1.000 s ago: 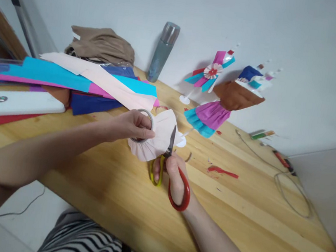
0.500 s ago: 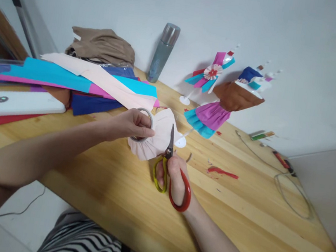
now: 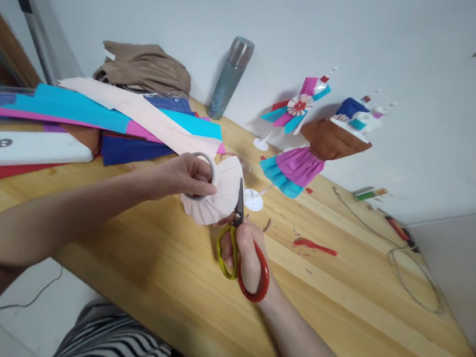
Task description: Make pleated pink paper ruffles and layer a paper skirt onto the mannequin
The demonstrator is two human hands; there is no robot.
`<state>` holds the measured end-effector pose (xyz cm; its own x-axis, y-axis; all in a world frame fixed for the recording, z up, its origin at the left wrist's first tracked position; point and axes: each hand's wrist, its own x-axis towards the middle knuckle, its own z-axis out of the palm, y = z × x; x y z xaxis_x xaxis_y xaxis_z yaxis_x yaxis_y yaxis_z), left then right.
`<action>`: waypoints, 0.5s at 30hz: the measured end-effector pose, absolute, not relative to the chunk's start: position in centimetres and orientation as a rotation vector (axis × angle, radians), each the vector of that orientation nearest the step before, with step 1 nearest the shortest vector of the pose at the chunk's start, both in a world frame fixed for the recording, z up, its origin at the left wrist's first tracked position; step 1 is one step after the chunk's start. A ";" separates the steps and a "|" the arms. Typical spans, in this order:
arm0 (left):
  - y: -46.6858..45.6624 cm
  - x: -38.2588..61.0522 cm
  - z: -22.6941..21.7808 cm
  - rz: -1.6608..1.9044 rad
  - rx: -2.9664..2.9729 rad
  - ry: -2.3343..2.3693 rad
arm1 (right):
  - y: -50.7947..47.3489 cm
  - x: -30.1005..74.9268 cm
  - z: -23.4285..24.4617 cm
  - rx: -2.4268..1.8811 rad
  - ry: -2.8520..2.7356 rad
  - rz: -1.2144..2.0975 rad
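Observation:
My left hand is closed around a roll of tape; the tips of some fingers are hidden. Just to its right spreads a pale pink pleated paper fan, which the thumb overlaps. In my right hand is a pair of scissors with one red and one yellow handle. Its dark blades point up and away from me, along the fan's right edge. They look closed or nearly so, and whether the paper lies between them I cannot tell.
Doll figures in crepe-paper dresses stand at the back, one white disc base near the scissors. Crepe-paper sheets, a white power bank and brown cloth lie left. A flask stands behind. Red scraps lie right.
The pink fan's right edge has drawn in to the left, showing more of the white disc base. The scissors have shifted slightly left and down. Both hands keep their hold.

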<state>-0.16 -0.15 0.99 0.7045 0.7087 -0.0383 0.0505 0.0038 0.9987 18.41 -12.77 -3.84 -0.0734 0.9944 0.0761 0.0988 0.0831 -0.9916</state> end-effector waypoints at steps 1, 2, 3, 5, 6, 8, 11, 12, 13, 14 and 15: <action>-0.1 -0.2 0.8 0.564 1.500 0.645 | -12.7 18.4 -3.9 -1.187 -1.378 1.153; -0.1 -0.2 0.7 0.547 1.504 0.635 | -12.7 18.5 -3.9 -1.182 -1.387 1.158; 0.0 -0.2 0.6 0.528 1.506 0.626 | -12.7 18.5 -3.9 -1.177 -1.396 1.160; -0.1 -0.3 0.6 0.498 1.512 0.622 | -12.6 18.5 -3.9 -1.170 -1.414 1.154; -0.1 -0.3 0.6 0.488 1.517 0.624 | -12.6 18.6 -3.9 -1.168 -1.423 1.149; -0.2 -0.2 0.9 0.478 1.531 0.633 | -12.6 18.6 -3.7 -1.167 -1.446 1.130; -0.3 -0.2 1.2 0.469 1.553 0.639 | -12.7 18.5 -3.5 -1.156 -1.465 1.117; -0.3 -0.2 1.3 0.465 1.554 0.637 | -12.7 18.5 -3.5 -1.149 -1.466 1.118; -0.4 -0.2 1.3 0.461 1.554 0.635 | -12.7 18.5 -3.5 -1.143 -1.463 1.122; -0.3 -0.2 1.3 0.458 1.552 0.634 | -12.7 18.6 -3.6 -1.137 -1.461 1.126; -0.3 -0.2 1.2 0.455 1.549 0.634 | -12.7 18.6 -3.7 -1.133 -1.460 1.127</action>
<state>-0.16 -0.34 1.24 0.7643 0.6388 -0.0881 0.1210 -0.0078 0.9926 18.58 -12.70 -3.68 -0.1319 0.9822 0.1340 0.1193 0.1500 -0.9815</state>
